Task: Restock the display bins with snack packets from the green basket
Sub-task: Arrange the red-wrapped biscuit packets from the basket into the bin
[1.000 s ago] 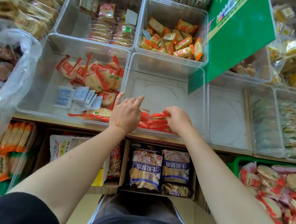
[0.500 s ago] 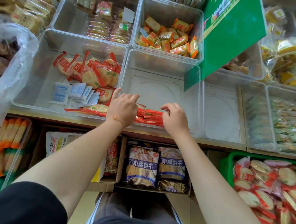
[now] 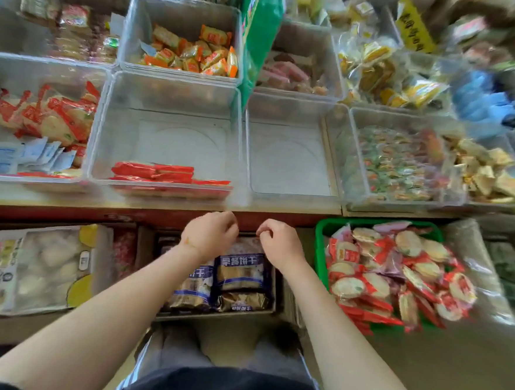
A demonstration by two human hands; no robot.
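Fingers: both sets loosely curled, nothing in them as far as I can see. Left hand (image 3: 209, 235) and right hand (image 3: 280, 245) hang side by side, just below the front wall of the middle bin (image 3: 171, 97), over the bagged biscuits (image 3: 240, 269) on the lower shelf.

Middle bin: my landmark for everything. Mostly bare floor, with one short row of red packets (image 3: 154, 171) lined up against its front wall.

Green basket (image 3: 321, 245): below and to the right of the middle bin, heaped with snack packets (image 3: 397, 274), red-and-clear round cracker packs plus a few purple ones. Closer to my right hand than my left.

Empty bin (image 3: 289, 154): directly right of the middle bin, nothing in it.

Left neighbour bin (image 3: 45, 67): left of the middle bin, holds similar red cracker packs and some white sachets (image 3: 24, 155).

Where I reckon we are: early, one row laid and a big heap still waiting.

What could go wrong: lol, plenty. The heap sits above the basket rim, so a greedy grab could spill packs onto the floor. Mixed colours in there mean a purple one could land in the red row. Crackers are brittle, so squeezing a handful might crack them. Right side is blurry, so I can't judge the far bins.
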